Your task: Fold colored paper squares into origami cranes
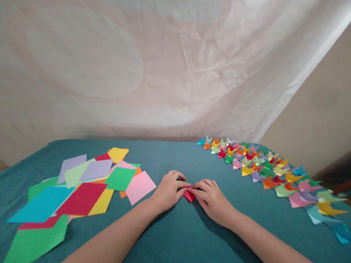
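A small folded piece of red paper (189, 195) lies on the teal cloth (171, 232) in the middle of the table. My left hand (170, 189) pinches its left side with curled fingers. My right hand (211, 199) presses and pinches its right side, fingertips meeting those of the left hand. Most of the red paper is hidden under my fingers.
Loose coloured paper squares (82, 185) are spread over the left of the table. Several small folded paper figures (267, 168) in many colours run in rows along the right side towards the back. A white sheet (155, 61) hangs behind the table.
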The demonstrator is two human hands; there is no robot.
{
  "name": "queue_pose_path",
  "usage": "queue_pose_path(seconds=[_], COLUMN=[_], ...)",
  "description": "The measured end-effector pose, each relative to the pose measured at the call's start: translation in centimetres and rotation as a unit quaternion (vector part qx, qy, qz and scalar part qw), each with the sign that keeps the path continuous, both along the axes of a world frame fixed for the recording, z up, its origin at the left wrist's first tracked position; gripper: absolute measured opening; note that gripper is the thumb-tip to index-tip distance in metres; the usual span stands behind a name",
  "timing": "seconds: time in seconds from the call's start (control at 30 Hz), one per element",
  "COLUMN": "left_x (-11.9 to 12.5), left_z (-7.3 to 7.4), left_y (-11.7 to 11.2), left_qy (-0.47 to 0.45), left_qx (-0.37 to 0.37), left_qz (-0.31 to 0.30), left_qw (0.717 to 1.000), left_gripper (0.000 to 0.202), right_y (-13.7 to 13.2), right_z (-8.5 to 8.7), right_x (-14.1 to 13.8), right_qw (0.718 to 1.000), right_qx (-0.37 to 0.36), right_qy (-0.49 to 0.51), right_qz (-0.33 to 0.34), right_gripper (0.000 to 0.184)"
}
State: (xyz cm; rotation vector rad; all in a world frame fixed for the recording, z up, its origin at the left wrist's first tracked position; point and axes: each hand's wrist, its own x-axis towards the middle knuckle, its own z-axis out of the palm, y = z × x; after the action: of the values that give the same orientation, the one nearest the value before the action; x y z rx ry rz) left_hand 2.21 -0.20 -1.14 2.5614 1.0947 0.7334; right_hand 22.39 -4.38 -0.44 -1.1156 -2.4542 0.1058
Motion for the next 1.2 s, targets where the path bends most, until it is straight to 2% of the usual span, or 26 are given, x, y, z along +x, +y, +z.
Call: queue_pose_path(seconds=[0.23,0.57,0.87,1.2], left_x=[-0.42,-0.62,-0.70,-0.80], left_z=[0.56,0.62,0.23,0.16], left_y=[0.10,0.34,0.46,0.47], left_qy=[0.012,0.025,0.029,0.031], left_qx=[0.005,0.007,0.012,0.004], left_qz=[-0.029,-0.040,-0.036,-0.034], left_qw=[0.999,0.999,0.999,0.999], left_gripper=[0.023,0.022,0.023,0.023], right_y=[0.09,-0.01,-0.23,-0.73], right_z=[-0.13,-0.16,-0.19,0.25], right_x=[0.04,0.14,-0.31,-0.44], right_qw=[1.000,0.999,0.992,0.990], right_qx=[-0.001,0.020,0.075,0.068], right_qy=[-0.027,-0.048,-0.100,-0.118], right_qz=[-0.005,0.012,0.023,0.036], right_gripper=[0.040,0.036,0.030,0.031])
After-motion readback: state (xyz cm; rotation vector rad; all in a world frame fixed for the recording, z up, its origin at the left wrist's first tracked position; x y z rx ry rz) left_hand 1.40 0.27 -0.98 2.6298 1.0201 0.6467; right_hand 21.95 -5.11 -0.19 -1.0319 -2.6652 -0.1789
